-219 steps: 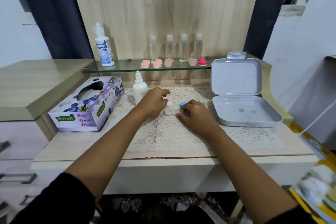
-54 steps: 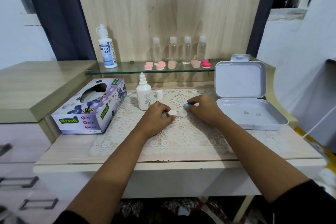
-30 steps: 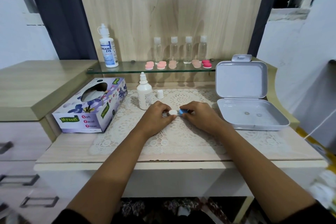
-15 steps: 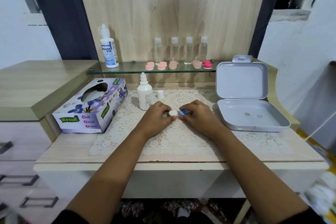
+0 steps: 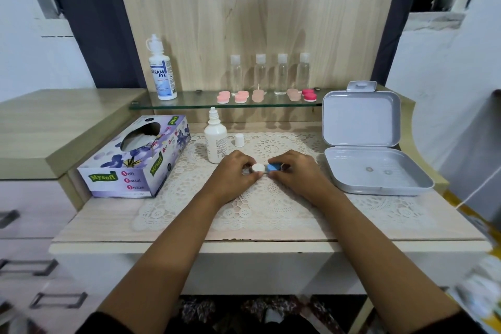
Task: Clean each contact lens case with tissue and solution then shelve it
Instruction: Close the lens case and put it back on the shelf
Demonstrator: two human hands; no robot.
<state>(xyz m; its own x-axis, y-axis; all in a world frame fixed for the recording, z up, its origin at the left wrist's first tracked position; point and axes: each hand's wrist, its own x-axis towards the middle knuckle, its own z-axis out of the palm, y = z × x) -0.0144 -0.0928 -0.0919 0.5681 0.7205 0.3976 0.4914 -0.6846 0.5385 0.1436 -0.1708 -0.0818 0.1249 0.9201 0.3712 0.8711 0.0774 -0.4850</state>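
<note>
On the lace mat (image 5: 271,206), a lens case (image 5: 265,168): left hand (image 5: 233,175) pinches its white cap (image 5: 257,167), right hand (image 5: 296,175) its blue cap (image 5: 273,167).

lens case (image 5: 264,168), white-and-blue caps, on doily (image 5: 271,207)

Six lens cases: one white-and-blue case (image 5: 263,168) between left grip (image 5: 235,175) and right grip (image 5: 296,175), five pink cases (image 5: 240,97) beyond on the shelf (image 5: 195,103). Four clear bottles (image 5: 260,76), two white solution bottles (image 5: 161,76), one cap (image 5: 239,140), one tissue box (image 5: 130,171), one grey box (image 5: 360,122).

The tabletop (image 5: 103,221) carries a lace mat (image 5: 271,207) at centre, a tissue box (image 5: 130,165) at left and an open grey box (image 5: 376,184) at right.
</note>
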